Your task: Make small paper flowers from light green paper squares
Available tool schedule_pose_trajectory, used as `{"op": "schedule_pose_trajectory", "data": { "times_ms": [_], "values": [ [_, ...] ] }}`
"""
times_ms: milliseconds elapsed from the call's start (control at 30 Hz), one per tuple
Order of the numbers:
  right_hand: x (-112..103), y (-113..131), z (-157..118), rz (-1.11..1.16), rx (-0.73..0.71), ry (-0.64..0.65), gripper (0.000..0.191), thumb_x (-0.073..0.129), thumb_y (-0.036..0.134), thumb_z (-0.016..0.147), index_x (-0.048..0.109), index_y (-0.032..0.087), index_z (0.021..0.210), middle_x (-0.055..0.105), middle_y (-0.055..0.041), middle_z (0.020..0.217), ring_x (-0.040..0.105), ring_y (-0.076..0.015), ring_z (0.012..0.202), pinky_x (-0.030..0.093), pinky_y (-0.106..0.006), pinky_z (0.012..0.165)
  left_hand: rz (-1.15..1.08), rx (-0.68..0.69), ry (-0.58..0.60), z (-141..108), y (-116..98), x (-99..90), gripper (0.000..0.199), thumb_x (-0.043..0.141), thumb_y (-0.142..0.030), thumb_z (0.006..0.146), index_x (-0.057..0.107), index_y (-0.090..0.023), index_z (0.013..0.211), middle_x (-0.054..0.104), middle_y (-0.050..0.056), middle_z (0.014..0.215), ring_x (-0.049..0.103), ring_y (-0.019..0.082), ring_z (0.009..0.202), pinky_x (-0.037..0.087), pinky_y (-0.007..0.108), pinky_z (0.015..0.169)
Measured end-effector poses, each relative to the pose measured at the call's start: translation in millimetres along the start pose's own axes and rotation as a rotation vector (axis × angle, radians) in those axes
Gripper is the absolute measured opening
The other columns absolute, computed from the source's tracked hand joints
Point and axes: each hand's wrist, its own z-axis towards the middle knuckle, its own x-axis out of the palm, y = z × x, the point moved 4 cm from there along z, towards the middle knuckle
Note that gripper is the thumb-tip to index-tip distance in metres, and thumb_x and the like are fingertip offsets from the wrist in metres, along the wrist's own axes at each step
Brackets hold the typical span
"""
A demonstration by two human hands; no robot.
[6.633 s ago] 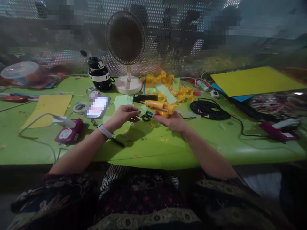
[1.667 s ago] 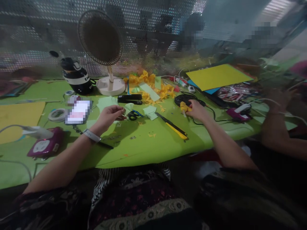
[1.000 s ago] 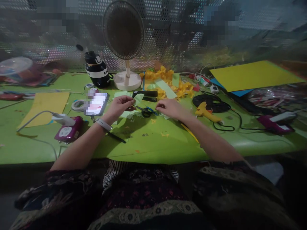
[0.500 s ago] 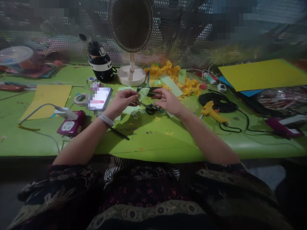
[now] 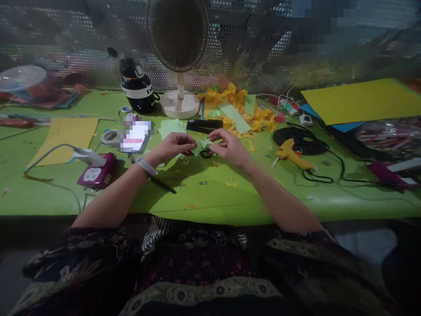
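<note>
Green paper scrap (image 5: 205, 143) was by scissors (image 5: 206, 153), kinda nearest right hand (image 5: 229, 148): fingers curled, couldn't tell if gripping. Left hand (image 5: 173, 147) left of scissors, pinched, catch unseen.

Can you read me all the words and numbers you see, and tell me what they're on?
"EN": white band of the black bottle; the rest curves out of sight.
Phone screen: blurred out, can't read.
Black stapler: tiny label, too small.
Purple plug block: marks too small.
I can't read any numbers.
</note>
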Motion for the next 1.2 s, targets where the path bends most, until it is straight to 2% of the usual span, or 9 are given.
{"op": "schedule_pose_trajectory", "data": {
  "times_ms": [100,200,267,333,433,500,600,800,1200],
  "values": [
    [3,5,-5,-0.062,-0.027,-0.001,0.01,0.067,0.029,0.085,0.063,0.022,0.092,0.071,-0.0076,0.098,0.066,-0.0198,0.078,0.056,-0.038,0.069,0.006,-0.005,0.002,-1,0,2.1,0.01,0.078,-0.021,0.077,0.076,-0.015,0.085,0.073,0.006,0.078,0.07,0.013,0.066,0.06,0.031,0.074],
    [3,4,-6,-0.099,-0.054,-0.023,0.014,0.064,0.034,0.088,0.064,0.021,0.083,0.07,-0.0053,0.085,0.063,-0.0186,0.071,0.052,-0.035,0.064,0.041,0.016,-0.047,-3,-4,2.4,0.015,0.077,-0.022,0.08,0.076,-0.015,0.094,0.074,0.007,0.082,0.07,0.014,0.069,0.058,0.031,0.074],
    [-3,2,-4,-0.129,-0.078,-0.104,0.016,0.063,0.036,0.089,0.065,0.022,0.082,0.069,-0.0044,0.081,0.062,-0.0181,0.07,0.051,-0.034,0.063,0.11,0.074,-0.106,-3,-7,0.1,0.021,0.074,-0.025,0.083,0.075,-0.016,0.102,0.074,0.007,0.085,0.07,0.014,0.072,0.057,0.031,0.074],
    [-12,0,-3,-0.19,-0.107,-0.211,0.018,0.063,0.037,0.09,0.065,0.021,0.082,0.069,-0.0047,0.082,0.061,-0.0181,0.071,0.05,-0.033,0.063,0.262,0.143,-0.124,-3,-9,-0.8,0.02,0.073,-0.027,0.084,0.076,-0.017,0.1,0.074,0.008,0.087,0.068,0.014,0.074,0.055,0.03,0.074],
    [-20,0,-2,-0.287,-0.137,-0.288,0.019,0.063,0.036,0.091,0.065,0.021,0.081,0.068,-0.0051,0.084,0.059,-0.0177,0.072,0.047,-0.033,0.066,0.565,0.216,-0.028,-2,-6,4.8,0.017,0.077,-0.027,0.078,0.077,-0.017,0.092,0.072,0.009,0.092,0.064,0.016,0.075,0.053,0.03,0.074],
    [-20,-1,-2,-0.329,-0.147,-0.288,0.019,0.063,0.035,0.091,0.064,0.021,0.08,0.067,-0.0048,0.084,0.058,-0.017,0.07,0.046,-0.033,0.066,0.718,0.256,0.042,-3,-4,10.2,0.023,0.077,-0.029,0.077,0.078,-0.017,0.097,0.069,0.011,0.1,0.063,0.018,0.077,0.052,0.032,0.075],
    [-17,-1,-2,-0.383,-0.165,-0.284,0.018,0.062,0.034,0.092,0.065,0.021,0.079,0.067,-0.0041,0.082,0.057,-0.0171,0.069,0.045,-0.034,0.069,0.839,0.289,0.083,-4,0,15.0,0.033,0.073,-0.031,0.08,0.076,-0.019,0.111,0.066,0.011,0.109,0.063,0.021,0.082,0.051,0.035,0.08],
    [-13,-3,-1,-0.417,-0.162,-0.276,0.015,0.062,0.03,0.091,0.064,0.022,0.079,0.066,-0.0039,0.08,0.057,-0.0186,0.072,0.043,-0.033,0.069,0.907,0.317,0.092,-2,7,15.2,0.026,0.069,-0.03,0.082,0.076,-0.021,0.105,0.065,0.009,0.108,0.063,0.021,0.087,0.051,0.035,0.084],
    [-11,-6,-1,-0.462,-0.167,-0.268,0.018,0.059,0.034,0.093,0.065,0.022,0.081,0.067,-0.0049,0.08,0.059,-0.0195,0.073,0.043,-0.033,0.067,0.776,0.373,0.106,0,12,15.5,0.015,0.069,-0.027,0.084,0.077,-0.019,0.095,0.065,0.009,0.1,0.061,0.02,0.086,0.049,0.034,0.083]
  ]
}}
